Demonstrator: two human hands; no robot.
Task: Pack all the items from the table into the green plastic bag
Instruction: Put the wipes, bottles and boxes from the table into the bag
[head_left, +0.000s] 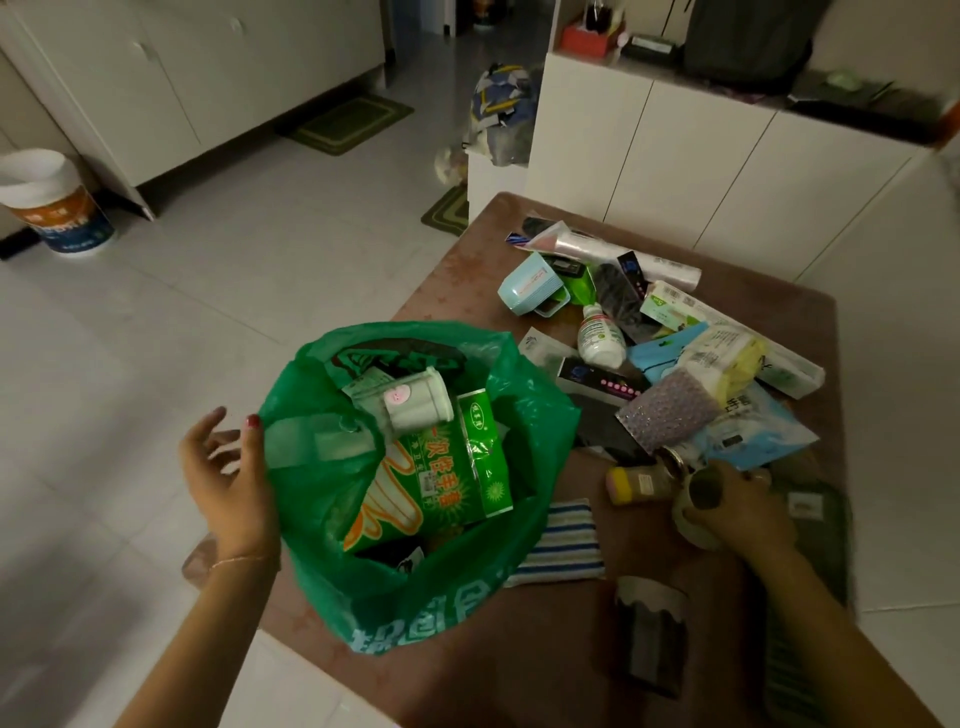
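Holding the rim of the green plastic bag (415, 519) at its 9 o'clock side, the left hand (234, 478) has thumb pressed on the plastic and fingers spread loosely behind it; this grip keeps the mouth open and facing up. The bag stands at the near-left corner of the tabletop (597, 649) and already contains a green packet (441, 478) and a pale cup (410, 400), among other items.

The right hand (737, 509) has its grip closed around a roll of tape (696, 512), low over the tabletop. From this hand, the bag mouth lies toward 9 o'clock, with a striped cloth (561, 540) lying between them. The right hand is clearly the nearer one to the remaining pile (675, 364), which spreads from 11 to 1 o'clock of it.

Judgement: the next move is a leftward carry of the roll over the cloth and a release above the open mouth. Packing is partly complete; many items remain.
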